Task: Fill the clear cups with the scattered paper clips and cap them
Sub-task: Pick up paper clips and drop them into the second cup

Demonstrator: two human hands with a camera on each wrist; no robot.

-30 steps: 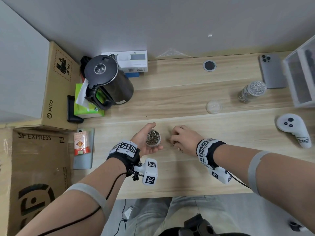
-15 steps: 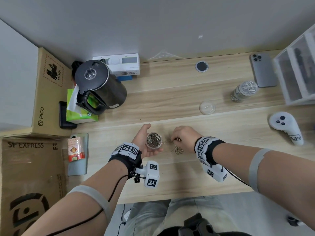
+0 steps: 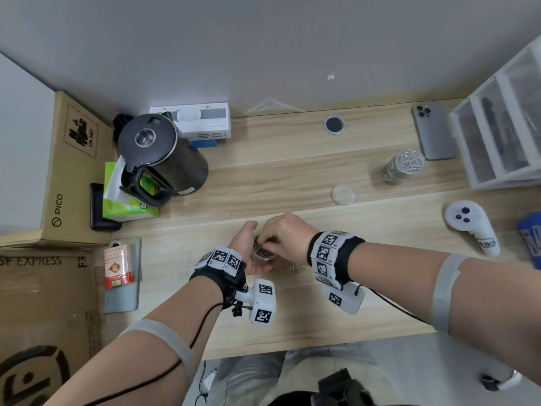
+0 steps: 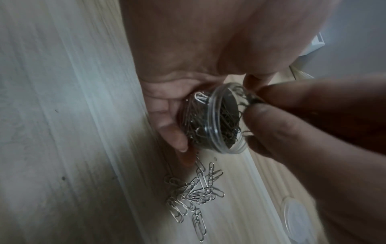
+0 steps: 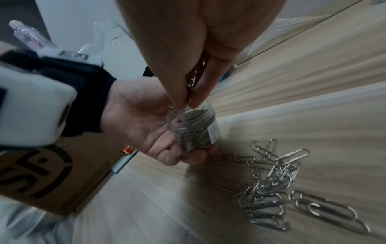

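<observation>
My left hand (image 3: 248,253) grips a small clear cup (image 3: 263,253) (image 4: 217,122) (image 5: 194,128) holding many silver paper clips, a little above the wooden desk (image 3: 292,177). My right hand (image 3: 282,235) pinches a few clips (image 5: 191,82) right at the cup's open mouth. A loose pile of paper clips (image 3: 295,268) (image 4: 194,194) (image 5: 277,186) lies on the desk just right of the cup. A clear lid (image 3: 343,194) (image 4: 296,216) lies farther back. A second clear cup (image 3: 403,167), full of clips, stands at the back right.
A black kettle (image 3: 158,159) and a green tissue pack (image 3: 128,200) stand at the back left, beside cardboard boxes (image 3: 67,177). A phone (image 3: 434,133), a drawer unit (image 3: 503,136) and a white controller (image 3: 471,227) sit on the right.
My right hand has lifted from the clip pile and moved left over the cup with clips pinched in it. The left hand still holds the cup in about the same place.
</observation>
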